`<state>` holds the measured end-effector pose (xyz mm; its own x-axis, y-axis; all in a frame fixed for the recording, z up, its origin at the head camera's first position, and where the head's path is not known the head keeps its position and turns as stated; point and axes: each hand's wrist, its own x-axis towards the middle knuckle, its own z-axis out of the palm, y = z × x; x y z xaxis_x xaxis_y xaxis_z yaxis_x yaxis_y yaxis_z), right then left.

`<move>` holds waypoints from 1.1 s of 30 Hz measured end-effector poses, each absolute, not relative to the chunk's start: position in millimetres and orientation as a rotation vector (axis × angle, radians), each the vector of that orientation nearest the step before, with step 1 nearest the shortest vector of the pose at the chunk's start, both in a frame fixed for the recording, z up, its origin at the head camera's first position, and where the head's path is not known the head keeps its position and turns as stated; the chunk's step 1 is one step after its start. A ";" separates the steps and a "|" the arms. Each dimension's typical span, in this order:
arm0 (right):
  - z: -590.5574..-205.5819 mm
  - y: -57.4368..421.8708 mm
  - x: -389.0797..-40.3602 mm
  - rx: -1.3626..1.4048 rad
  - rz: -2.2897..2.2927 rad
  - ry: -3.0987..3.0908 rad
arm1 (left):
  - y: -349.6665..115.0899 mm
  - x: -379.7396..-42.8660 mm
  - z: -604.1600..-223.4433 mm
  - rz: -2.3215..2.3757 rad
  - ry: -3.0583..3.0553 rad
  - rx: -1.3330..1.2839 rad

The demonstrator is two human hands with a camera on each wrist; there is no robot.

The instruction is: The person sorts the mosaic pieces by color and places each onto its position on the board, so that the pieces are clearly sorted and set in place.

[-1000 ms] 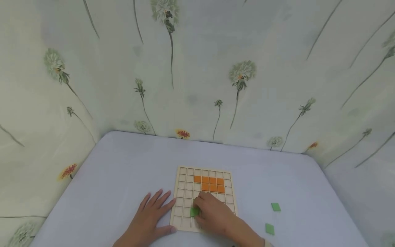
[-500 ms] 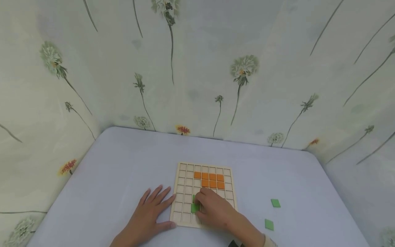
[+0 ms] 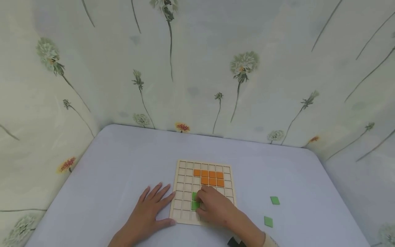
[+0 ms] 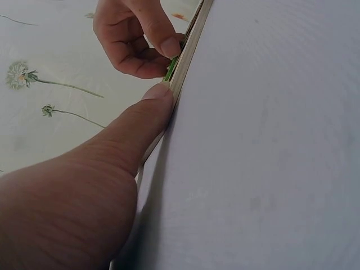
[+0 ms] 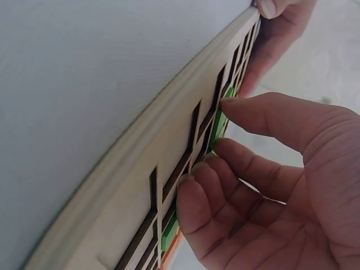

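A pale wooden grid board (image 3: 185, 214) lies on the table, with a block of orange tiles (image 3: 212, 174) in its upper cells. Two green tiles show in the board's third column, one above the other. My right hand (image 3: 216, 206) bends over them, and its thumb and index finger pinch the lower green tile (image 5: 218, 128) at its edges. In the right wrist view, another bit of green (image 5: 169, 233) shows past the curled fingers. My left hand (image 3: 148, 212) lies flat with spread fingers, its thumb and little finger touching the board's left edge.
Two loose green tiles, a farther one (image 3: 275, 200) and a nearer one (image 3: 268, 221), lie on the table right of the board. A dark object (image 3: 233, 242) shows by my right wrist. Flower-printed cloth (image 3: 197, 68) rises behind the white table (image 3: 139, 151).
The pinched green tile has shifted slightly right, now lining up with its grid cell. More of the green tile above it shows. My left hand stays at the edge; the head view tilts down slightly.
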<state>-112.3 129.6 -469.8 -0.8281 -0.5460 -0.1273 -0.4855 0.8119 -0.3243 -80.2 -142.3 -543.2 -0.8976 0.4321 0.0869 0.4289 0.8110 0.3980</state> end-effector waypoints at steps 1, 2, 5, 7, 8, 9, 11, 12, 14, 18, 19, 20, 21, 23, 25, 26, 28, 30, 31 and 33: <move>-469.8 130.0 -112.3 -0.797 -0.411 2.783 | -142.0 -80.0 -543.0 0.650 2.982 0.704; -469.8 130.5 -112.4 -0.790 -0.411 2.780 | -141.8 -79.7 -542.7 0.651 2.980 0.701; -469.6 132.7 -112.4 -0.794 -0.412 2.780 | -141.1 -79.2 -540.3 0.660 2.969 0.699; -469.8 134.5 -112.5 -0.805 -0.416 2.778 | -140.5 -79.2 -538.6 0.668 2.962 0.699; -469.4 135.4 -112.4 -0.810 -0.420 2.775 | -140.3 -79.1 -538.0 0.673 2.958 0.698; -468.9 136.4 -112.2 -0.816 -0.429 2.774 | -140.3 -78.9 -537.7 0.673 2.957 0.697; -468.2 138.6 -111.8 -0.825 -0.448 2.773 | -140.3 -78.4 -537.6 0.669 2.957 0.694; -467.4 139.9 -111.5 -0.828 -0.460 2.774 | -140.3 -78.1 -537.6 0.668 2.959 0.692; -465.7 143.2 -111.1 -0.832 -0.473 2.780 | -140.4 -77.6 -537.8 0.659 2.962 0.689; -460.8 152.2 -110.8 -0.824 -0.465 2.789 | -140.1 -77.6 -537.3 0.666 2.961 0.688; -459.8 154.9 -110.6 -0.815 -0.459 2.789 | -140.0 -77.3 -537.2 0.671 2.959 0.688; -458.7 157.5 -110.5 -0.805 -0.455 2.788 | -140.0 -77.0 -537.2 0.672 2.959 0.690; -457.4 160.0 -110.3 -0.797 -0.453 2.790 | -140.0 -76.8 -537.1 0.675 2.962 0.692; -455.7 165.0 -110.0 -0.784 -0.446 2.793 | -140.2 -76.4 -537.1 0.671 2.969 0.692; -455.1 170.4 -109.6 -0.777 -0.432 2.802 | -140.3 -76.1 -537.1 0.657 2.979 0.691; -455.1 173.2 -109.4 -0.777 -0.422 2.807 | -140.3 -76.0 -537.1 0.652 2.983 0.692; -455.6 178.9 -108.6 -0.772 -0.409 2.817 | -140.3 -75.9 -537.1 0.648 2.987 0.691; -456.2 185.5 -107.2 -0.765 -0.401 2.831 | -139.9 -75.8 -536.9 0.649 2.989 0.692; -456.4 189.2 -106.3 -0.757 -0.399 2.840 | -139.6 -75.9 -536.7 0.650 2.988 0.694; -456.6 196.8 -104.0 -0.736 -0.387 2.861 | -138.9 -76.0 -536.2 0.654 2.987 0.697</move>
<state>-104.0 196.8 -456.6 -0.8655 -0.4924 -0.0916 -0.4504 0.8452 -0.2878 -76.0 -138.9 -536.2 -0.9011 0.4247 0.0876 0.4224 0.8141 0.3987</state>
